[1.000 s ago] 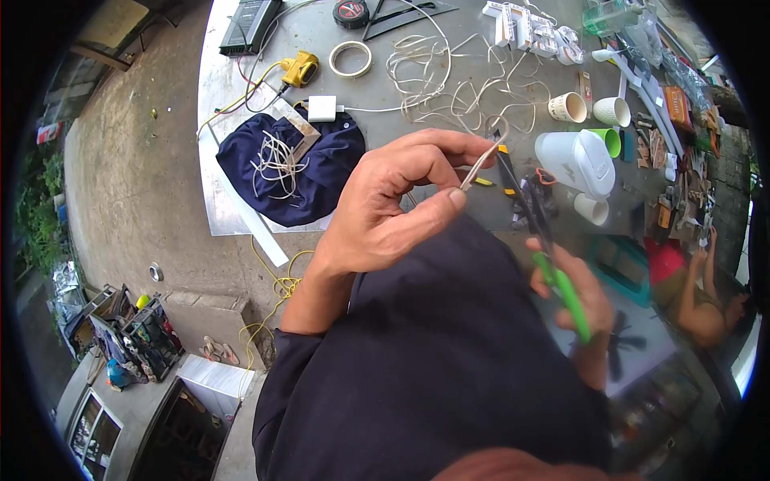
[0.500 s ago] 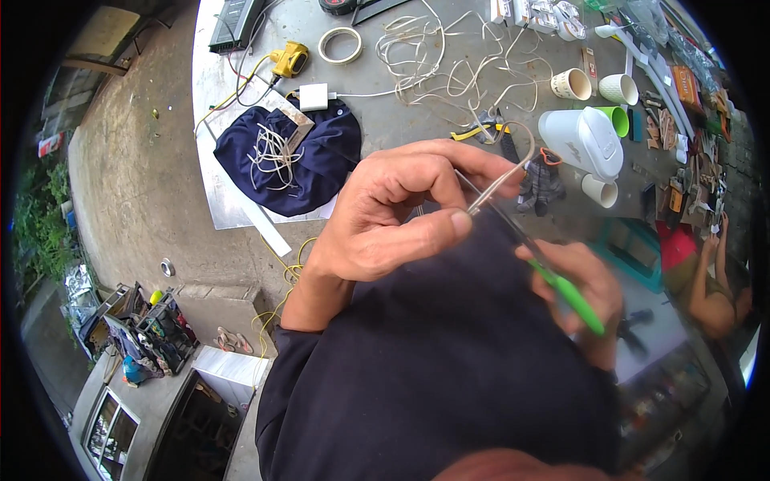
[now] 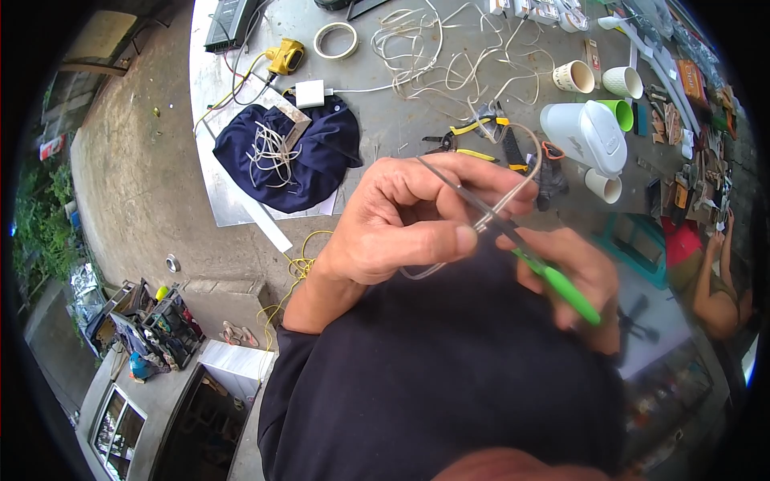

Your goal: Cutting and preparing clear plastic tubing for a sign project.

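My left hand (image 3: 409, 220) is closed, pinching a thin whitish cable (image 3: 536, 164) between thumb and forefinger. A loop of the cable rises to the right of the fingers, and another bit hangs below the thumb. In my right hand (image 3: 581, 264), partly blurred, is a green-handled tool (image 3: 571, 293) with a long, narrow dark metal blade. The blade slants up and left across the cable near my left fingertips. From this angle I cannot tell whether it is a knife or scissors. Just beyond my fingers, yellow-and-black pliers (image 3: 513, 148) lie on the table.
The metal table (image 3: 369, 132) bears tangled white cable (image 3: 409, 48), a tape roll (image 3: 335, 41), a white charger (image 3: 310, 94) and dark blue cloth (image 3: 333, 152). A white pitcher (image 3: 581, 136) and several cups stand at the right. Another person's arm (image 3: 714, 297) shows at far right.
The blade has shifted up and left, its tip now reaching past my left forefinger. My right hand is closer to my left. A bit of cable now shows below my left thumb.
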Demonstrator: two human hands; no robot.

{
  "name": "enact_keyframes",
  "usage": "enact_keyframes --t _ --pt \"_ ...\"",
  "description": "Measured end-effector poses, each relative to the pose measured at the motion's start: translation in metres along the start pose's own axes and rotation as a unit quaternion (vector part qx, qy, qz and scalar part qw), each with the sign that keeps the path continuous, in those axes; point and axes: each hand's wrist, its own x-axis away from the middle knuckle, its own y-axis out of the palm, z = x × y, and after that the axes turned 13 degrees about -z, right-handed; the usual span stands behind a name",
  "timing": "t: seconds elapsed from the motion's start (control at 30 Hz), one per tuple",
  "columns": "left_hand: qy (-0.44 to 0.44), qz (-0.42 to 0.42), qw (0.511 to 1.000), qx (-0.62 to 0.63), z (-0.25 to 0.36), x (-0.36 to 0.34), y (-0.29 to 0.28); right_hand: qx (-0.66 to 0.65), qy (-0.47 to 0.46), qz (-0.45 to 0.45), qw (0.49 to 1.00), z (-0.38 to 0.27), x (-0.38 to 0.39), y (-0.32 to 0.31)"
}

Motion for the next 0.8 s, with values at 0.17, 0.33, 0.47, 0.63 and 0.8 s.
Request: enact_keyframes --t 0.17,0.33,0.47,0.63,0.8 --pt "-0.011 0.016 0.999 0.039 -0.004 0.000 0.008 0.012 0.023 -0.019 0.999 -0.006 -0.004 -0.006" --pt "-0.047 0.025 0.998 0.042 -0.001 0.000 0.010 0.034 0.027 -0.039 0.998 -0.008 -0.007 -0.012" --pt "-0.036 0.036 0.996 0.074 -0.003 0.001 0.010 0.049 0.049 -0.055 0.996 -0.012 -0.007 -0.013" --pt "-0.049 0.035 0.996 0.061 0.001 0.001 0.011 0.050 0.055 -0.071 0.995 -0.012 -0.007 -0.016" --pt "-0.071 0.055 0.994 0.057 0.003 0.001 0.012 0.112 0.001 -0.074 0.991 -0.002 -0.004 -0.016"
